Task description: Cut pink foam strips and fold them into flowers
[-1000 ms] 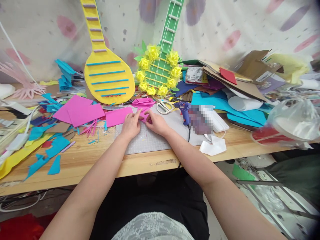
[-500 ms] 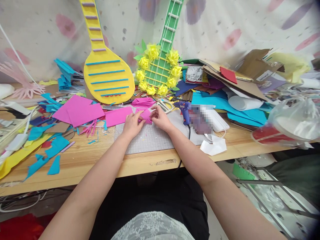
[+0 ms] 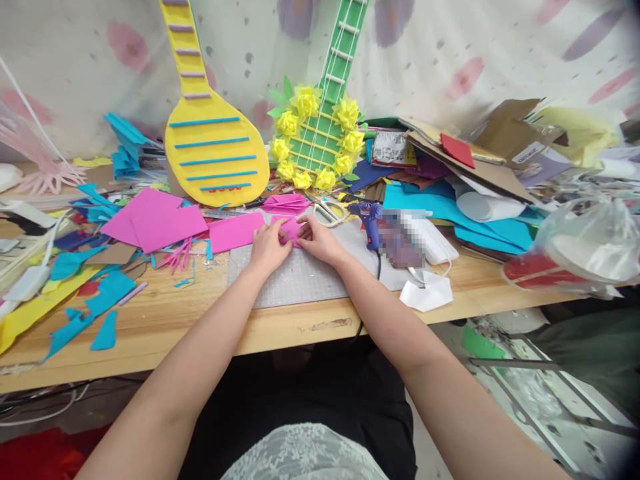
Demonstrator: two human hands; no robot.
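Between my two hands is a small pink paper piece (image 3: 291, 231), above the grey cutting mat (image 3: 295, 283). My left hand (image 3: 269, 245) grips its left side with thumb and fingers. On its right side, my right hand (image 3: 319, 240) pinches it; the fingers partly cover the paper. A larger pink paper strip (image 3: 235, 231) lies just left of my left hand. Behind the hands rests a folded pink paper (image 3: 286, 203). Scissors with pale handles (image 3: 330, 213) lie just beyond my right hand.
A blue glue gun (image 3: 369, 220) lies right of my hands. Behind stand a yellow paper instrument (image 3: 215, 150) and a green one (image 3: 325, 120) with yellow flowers. Pink sheets (image 3: 155, 220) and blue scraps (image 3: 107, 293) spread leftward. A bagged bucket (image 3: 565, 257) stands at right.
My right hand has shifted slightly left and down, closer to my left hand, on the pink paper piece. More of the scissors' handles now shows. The view has moved slightly.
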